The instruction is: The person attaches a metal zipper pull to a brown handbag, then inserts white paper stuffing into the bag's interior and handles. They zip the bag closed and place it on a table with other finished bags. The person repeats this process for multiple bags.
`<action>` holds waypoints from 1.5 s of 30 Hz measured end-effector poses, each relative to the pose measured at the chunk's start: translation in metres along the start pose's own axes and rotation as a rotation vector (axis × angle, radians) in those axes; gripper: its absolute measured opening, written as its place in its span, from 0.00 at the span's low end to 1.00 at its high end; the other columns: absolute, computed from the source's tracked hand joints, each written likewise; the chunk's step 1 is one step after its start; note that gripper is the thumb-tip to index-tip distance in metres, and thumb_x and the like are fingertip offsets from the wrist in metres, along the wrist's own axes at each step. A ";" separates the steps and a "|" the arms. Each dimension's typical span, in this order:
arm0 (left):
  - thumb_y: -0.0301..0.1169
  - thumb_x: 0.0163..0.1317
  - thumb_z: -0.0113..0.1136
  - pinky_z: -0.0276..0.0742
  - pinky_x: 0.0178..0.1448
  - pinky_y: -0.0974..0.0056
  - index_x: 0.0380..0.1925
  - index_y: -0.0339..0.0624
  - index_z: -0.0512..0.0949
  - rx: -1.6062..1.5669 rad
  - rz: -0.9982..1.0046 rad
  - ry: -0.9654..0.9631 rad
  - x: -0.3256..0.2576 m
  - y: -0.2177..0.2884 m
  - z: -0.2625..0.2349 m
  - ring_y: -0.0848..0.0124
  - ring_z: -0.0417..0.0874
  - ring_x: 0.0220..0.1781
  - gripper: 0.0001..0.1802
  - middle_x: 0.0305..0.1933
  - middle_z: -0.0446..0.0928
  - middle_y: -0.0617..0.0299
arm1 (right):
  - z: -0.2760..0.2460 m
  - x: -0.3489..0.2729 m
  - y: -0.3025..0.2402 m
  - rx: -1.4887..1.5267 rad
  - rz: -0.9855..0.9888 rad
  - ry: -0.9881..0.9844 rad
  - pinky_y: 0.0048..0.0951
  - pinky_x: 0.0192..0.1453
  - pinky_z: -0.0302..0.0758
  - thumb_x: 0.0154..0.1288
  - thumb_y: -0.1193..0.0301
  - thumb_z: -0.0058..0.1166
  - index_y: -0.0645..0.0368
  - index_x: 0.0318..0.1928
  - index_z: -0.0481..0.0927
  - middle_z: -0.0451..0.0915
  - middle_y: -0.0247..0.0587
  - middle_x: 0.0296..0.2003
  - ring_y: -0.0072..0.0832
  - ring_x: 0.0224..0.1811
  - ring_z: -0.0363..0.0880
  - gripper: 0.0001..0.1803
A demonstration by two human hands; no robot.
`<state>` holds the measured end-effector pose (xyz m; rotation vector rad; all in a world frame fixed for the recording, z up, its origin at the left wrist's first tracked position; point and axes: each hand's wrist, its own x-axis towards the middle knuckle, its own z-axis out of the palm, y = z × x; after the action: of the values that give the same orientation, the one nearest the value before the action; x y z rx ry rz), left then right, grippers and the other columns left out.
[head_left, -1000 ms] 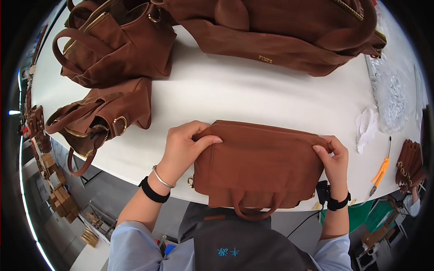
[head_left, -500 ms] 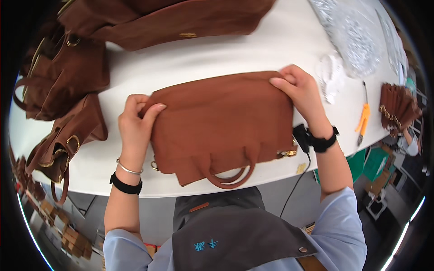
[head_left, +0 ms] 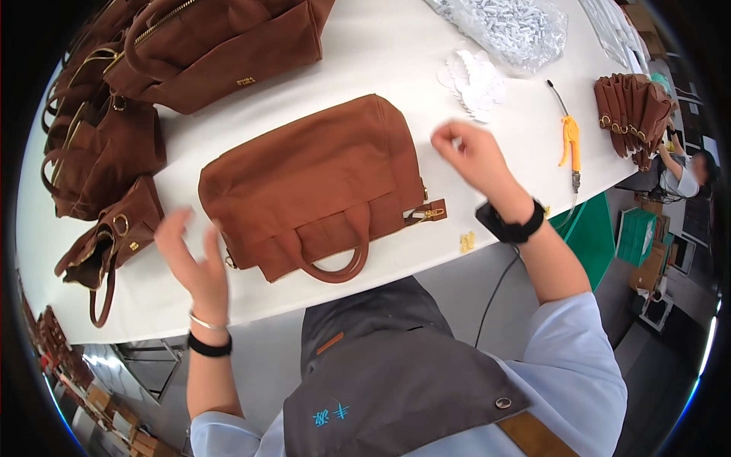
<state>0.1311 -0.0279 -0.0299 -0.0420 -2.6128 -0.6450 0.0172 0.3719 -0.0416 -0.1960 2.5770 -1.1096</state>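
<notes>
A brown leather handbag lies on its side in front of me, base away and handles toward the table's near edge. A zipper end with a gold pull sticks out at its right side. My left hand is just off the bag's left side, fingers apart, slightly smeared by motion, holding nothing. To the right of the bag and clear of it, my right hand is raised with curled fingers, thumb near the index finger, and nothing shows in it.
Several brown handbags stand along the left and far left. At the back are a plastic bag of small pale pieces and white paper tags. A yellow air gun and a stack of brown pouches lie right. Another person is beyond.
Both hands have let go of the handbag's far corners and moved apart from it. The bag now rests on the table, fuller in shape; my view has shifted to the right.
</notes>
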 end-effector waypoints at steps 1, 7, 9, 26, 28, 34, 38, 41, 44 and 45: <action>0.20 0.57 0.64 0.73 0.49 0.55 0.46 0.40 0.76 -0.064 0.118 -0.010 -0.022 0.015 -0.003 0.56 0.78 0.44 0.16 0.45 0.79 0.55 | 0.001 -0.024 0.017 -0.088 -0.068 -0.074 0.32 0.45 0.77 0.60 0.69 0.65 0.61 0.45 0.81 0.83 0.40 0.36 0.31 0.40 0.81 0.14; 0.21 0.61 0.63 0.81 0.46 0.60 0.50 0.32 0.77 -0.682 0.183 -0.608 -0.095 0.141 0.047 0.58 0.83 0.43 0.16 0.45 0.80 0.53 | 0.027 -0.084 0.019 -0.247 -0.300 -0.091 0.40 0.45 0.75 0.47 0.76 0.71 0.60 0.40 0.80 0.74 0.43 0.34 0.42 0.40 0.75 0.18; 0.21 0.64 0.61 0.82 0.47 0.61 0.56 0.31 0.73 -0.880 -0.141 -0.571 -0.107 0.168 0.081 0.62 0.83 0.45 0.20 0.50 0.79 0.51 | 0.027 -0.091 0.021 -0.254 -0.249 -0.094 0.38 0.45 0.76 0.48 0.77 0.71 0.61 0.40 0.80 0.75 0.43 0.34 0.41 0.39 0.76 0.17; 0.22 0.62 0.64 0.83 0.45 0.63 0.54 0.29 0.75 -0.828 -0.227 -0.133 -0.126 0.210 0.147 0.63 0.79 0.43 0.20 0.51 0.72 0.53 | 0.040 -0.136 0.014 0.152 -0.232 -0.240 0.34 0.47 0.77 0.67 0.83 0.51 0.69 0.50 0.78 0.80 0.50 0.41 0.42 0.42 0.81 0.12; 0.20 0.63 0.62 0.82 0.47 0.63 0.52 0.30 0.77 -0.858 -0.321 -0.078 -0.128 0.218 0.144 0.63 0.81 0.44 0.17 0.50 0.75 0.53 | 0.042 -0.135 0.015 0.195 -0.208 -0.241 0.34 0.47 0.77 0.68 0.82 0.51 0.69 0.50 0.78 0.80 0.49 0.41 0.42 0.42 0.81 0.11; 0.19 0.62 0.61 0.80 0.50 0.60 0.40 0.31 0.77 -0.754 -0.341 0.095 -0.135 0.223 0.152 0.56 0.82 0.49 0.07 0.50 0.79 0.50 | 0.039 -0.127 0.022 0.196 -0.270 -0.174 0.34 0.46 0.77 0.69 0.80 0.51 0.66 0.44 0.80 0.79 0.48 0.37 0.41 0.40 0.80 0.07; 0.25 0.64 0.60 0.70 0.60 0.47 0.37 0.36 0.75 -0.504 -0.354 0.110 -0.136 0.232 0.155 0.52 0.76 0.57 0.05 0.52 0.78 0.53 | 0.032 -0.124 0.026 0.137 -0.290 -0.162 0.34 0.44 0.76 0.68 0.78 0.53 0.65 0.42 0.80 0.79 0.46 0.35 0.42 0.39 0.80 0.05; 0.34 0.69 0.57 0.55 0.66 0.32 0.37 0.41 0.74 -0.241 -0.344 0.155 -0.135 0.238 0.158 0.45 0.68 0.65 0.08 0.54 0.75 0.51 | 0.029 -0.122 0.027 0.123 -0.340 -0.087 0.35 0.43 0.76 0.68 0.77 0.54 0.64 0.41 0.80 0.80 0.45 0.35 0.43 0.38 0.79 0.04; 0.35 0.70 0.56 0.56 0.66 0.33 0.37 0.40 0.74 0.010 -0.397 0.278 -0.143 0.230 0.170 0.40 0.65 0.67 0.09 0.58 0.71 0.44 | 0.025 -0.114 0.033 0.126 -0.297 -0.097 0.36 0.43 0.76 0.69 0.76 0.53 0.64 0.40 0.80 0.80 0.45 0.34 0.43 0.37 0.80 0.05; 0.38 0.70 0.56 0.55 0.68 0.32 0.37 0.40 0.75 0.102 -0.432 0.261 -0.146 0.223 0.169 0.36 0.63 0.68 0.12 0.60 0.67 0.38 | 0.023 -0.111 0.033 0.113 -0.289 -0.083 0.36 0.43 0.76 0.69 0.76 0.53 0.64 0.41 0.80 0.80 0.46 0.34 0.43 0.38 0.80 0.05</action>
<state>0.2221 0.2575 -0.1288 0.6111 -2.4061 -0.6083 0.1291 0.4071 -0.0538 -0.5897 2.4567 -1.3115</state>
